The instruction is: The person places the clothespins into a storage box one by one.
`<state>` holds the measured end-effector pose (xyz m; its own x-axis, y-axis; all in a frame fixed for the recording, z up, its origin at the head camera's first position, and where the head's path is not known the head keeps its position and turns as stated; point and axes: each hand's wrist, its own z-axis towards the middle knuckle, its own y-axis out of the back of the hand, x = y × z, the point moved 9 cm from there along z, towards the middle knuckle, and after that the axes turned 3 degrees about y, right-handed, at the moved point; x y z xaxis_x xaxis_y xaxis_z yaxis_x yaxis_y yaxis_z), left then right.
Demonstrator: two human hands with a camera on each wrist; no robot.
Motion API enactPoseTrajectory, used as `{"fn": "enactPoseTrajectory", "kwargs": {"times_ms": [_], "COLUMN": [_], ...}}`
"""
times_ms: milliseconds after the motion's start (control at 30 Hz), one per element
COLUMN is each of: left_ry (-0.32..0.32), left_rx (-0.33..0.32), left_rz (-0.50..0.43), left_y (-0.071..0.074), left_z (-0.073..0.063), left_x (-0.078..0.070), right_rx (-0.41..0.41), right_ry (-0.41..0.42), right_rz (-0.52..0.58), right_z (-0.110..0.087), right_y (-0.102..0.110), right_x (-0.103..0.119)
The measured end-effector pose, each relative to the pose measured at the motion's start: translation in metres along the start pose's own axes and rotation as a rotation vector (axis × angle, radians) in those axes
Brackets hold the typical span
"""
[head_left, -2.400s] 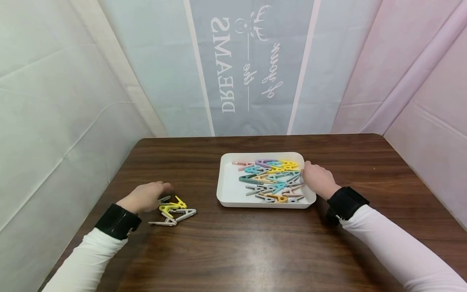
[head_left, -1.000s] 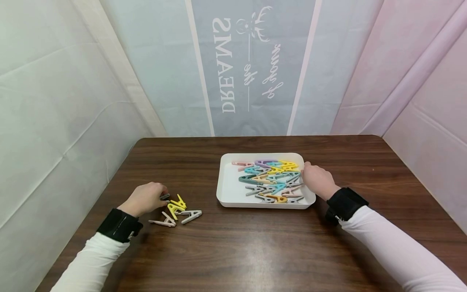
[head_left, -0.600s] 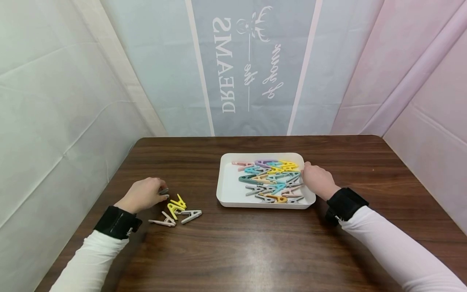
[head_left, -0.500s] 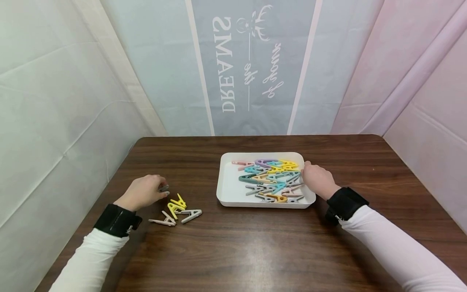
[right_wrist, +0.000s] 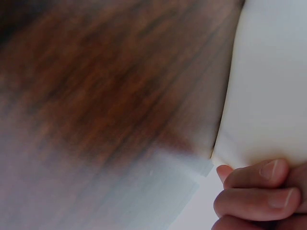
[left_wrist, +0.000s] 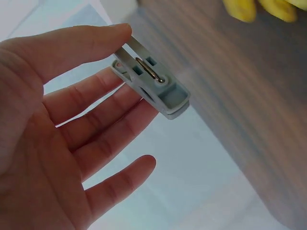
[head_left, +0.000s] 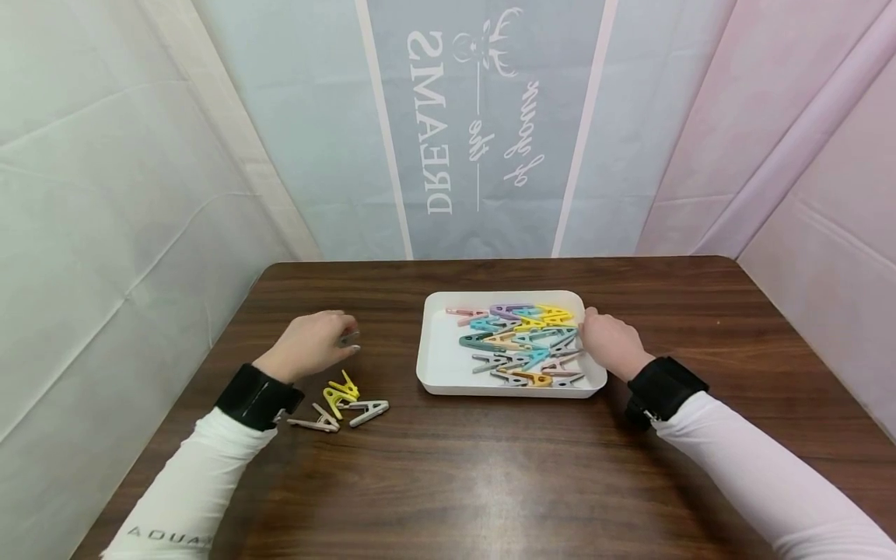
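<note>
My left hand [head_left: 313,344] is raised above the left part of the table. It pinches a grey clothespin [left_wrist: 152,81] between thumb and fingertips, its metal spring showing in the left wrist view; the little finger stands free. Below that hand lie yellow clothespins [head_left: 336,398], a light grey clothespin [head_left: 368,411] and a beige clothespin [head_left: 320,421]. My right hand [head_left: 610,342] holds the right rim of a white tray [head_left: 437,362]. Its curled fingers [right_wrist: 254,203] lie against the tray's outer wall in the right wrist view; the thumb's contact is hidden there.
Inside the tray, several clothespins in purple, teal, yellow, pink, grey and orange lie in rows toward the right, such as an orange clothespin [head_left: 535,379]. The brown wooden table [head_left: 448,482] ends at a printed curtain [head_left: 476,155] behind.
My left hand has picked up the grey clothespin from the small pile, then risen away and to the right with it. The pile shifted slightly. My right hand stays at the tray.
</note>
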<state>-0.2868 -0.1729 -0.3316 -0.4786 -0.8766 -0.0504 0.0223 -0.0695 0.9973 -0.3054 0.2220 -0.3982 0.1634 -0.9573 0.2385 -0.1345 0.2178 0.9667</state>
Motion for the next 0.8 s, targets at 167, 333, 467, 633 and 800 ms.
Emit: {"fn": "enactPoseTrajectory", "kwargs": {"times_ms": [167, 333, 467, 633, 800], "left_ry": [-0.114, -0.242, -0.310, -0.369, -0.422], "left_rx": [-0.021, -0.050, -0.005, 0.077, 0.173], "left_rz": [0.005, 0.009, 0.034, 0.084, 0.116], "left_y": [0.008, 0.015, 0.016, 0.009, -0.006], "left_z": [0.017, 0.034, 0.048, 0.061, 0.068], "left_x": [-0.038, -0.078, -0.107, -0.138, -0.164], "right_rx": [-0.002, -0.001, -0.003, 0.004, 0.013], "right_ry": [0.009, 0.007, 0.004, 0.000, -0.012], "right_rz": [-0.006, -0.004, 0.002, 0.002, 0.009], "right_z": [0.000, 0.000, 0.000, 0.000, 0.000], "right_y": [-0.001, 0.001, 0.002, 0.002, 0.002], "right_x": [0.001, 0.001, 0.000, -0.001, -0.002]}}
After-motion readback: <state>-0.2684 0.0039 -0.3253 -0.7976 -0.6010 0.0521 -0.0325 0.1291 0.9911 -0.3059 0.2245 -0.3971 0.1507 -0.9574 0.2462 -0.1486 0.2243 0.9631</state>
